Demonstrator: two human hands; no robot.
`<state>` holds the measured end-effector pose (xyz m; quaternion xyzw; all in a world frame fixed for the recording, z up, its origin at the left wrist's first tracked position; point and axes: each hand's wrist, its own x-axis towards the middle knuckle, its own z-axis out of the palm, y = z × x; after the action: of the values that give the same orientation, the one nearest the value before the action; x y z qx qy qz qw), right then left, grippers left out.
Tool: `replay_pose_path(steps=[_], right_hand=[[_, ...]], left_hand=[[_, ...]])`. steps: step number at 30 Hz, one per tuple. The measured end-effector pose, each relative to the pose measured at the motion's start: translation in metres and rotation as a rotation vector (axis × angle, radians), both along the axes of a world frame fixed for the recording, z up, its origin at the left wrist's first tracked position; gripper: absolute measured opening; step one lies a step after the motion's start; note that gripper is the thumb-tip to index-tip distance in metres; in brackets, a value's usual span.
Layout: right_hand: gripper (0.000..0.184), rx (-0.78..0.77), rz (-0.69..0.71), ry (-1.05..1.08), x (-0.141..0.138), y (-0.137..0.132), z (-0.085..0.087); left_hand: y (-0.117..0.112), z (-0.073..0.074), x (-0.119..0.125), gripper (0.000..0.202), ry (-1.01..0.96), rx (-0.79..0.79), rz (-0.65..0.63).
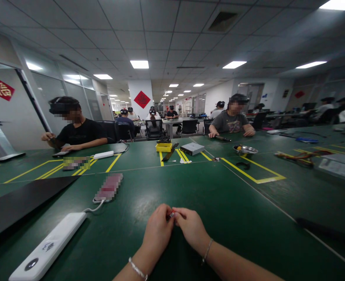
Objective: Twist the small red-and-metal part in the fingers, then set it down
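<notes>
My left hand and my right hand meet above the green table, fingertips almost touching. Between them is a small shiny piece with a bit of red beside it. It is too small and too covered by the fingers to name. The left fingers are curled and closed around it. My right thumb and forefinger pinch together at its other side. Each wrist wears a bracelet.
To the left lie a white power bank, a cabled phone and a black panel. Farther off are a yellow box, a grey metal box, a metal bowl and a silver case. Two people sit opposite.
</notes>
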<state>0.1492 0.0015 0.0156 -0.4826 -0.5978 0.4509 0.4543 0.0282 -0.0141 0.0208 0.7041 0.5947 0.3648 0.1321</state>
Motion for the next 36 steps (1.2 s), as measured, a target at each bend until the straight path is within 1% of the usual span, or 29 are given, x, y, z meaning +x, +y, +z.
replay_pose_path(steps=[4, 7, 11, 21, 27, 32, 36], right_hand=[[0.031, -0.023, -0.004, 0.015, -0.001, 0.003, -0.006], [0.033, -0.066, -0.023, 0.095, -0.002, 0.005, -0.009], [0.035, -0.16, -0.024, 0.252, -0.004, 0.004, -0.007], [0.038, -0.345, 0.017, 0.489, -0.003, 0.0, -0.002], [0.039, -0.384, 0.036, 0.57, -0.004, 0.0, -0.001], [0.038, -0.408, 0.06, 0.632, -0.005, -0.004, 0.003], [0.038, -0.397, 0.076, 0.619, -0.006, -0.006, 0.003]], left_hand=[[0.0, 0.0, 0.001, 0.005, -0.022, 0.001, 0.021], [0.0, 0.001, 0.001, 0.005, -0.033, -0.002, 0.035], [0.0, 0.002, 0.001, 0.005, -0.026, 0.011, 0.045], [0.0, 0.001, 0.001, 0.005, -0.051, 0.044, 0.055], [0.0, 0.0, 0.001, 0.004, -0.057, 0.053, 0.058], [-0.002, 0.003, 0.001, 0.005, -0.055, 0.047, 0.052], [-0.002, 0.004, 0.0, 0.007, -0.037, 0.042, 0.06]])
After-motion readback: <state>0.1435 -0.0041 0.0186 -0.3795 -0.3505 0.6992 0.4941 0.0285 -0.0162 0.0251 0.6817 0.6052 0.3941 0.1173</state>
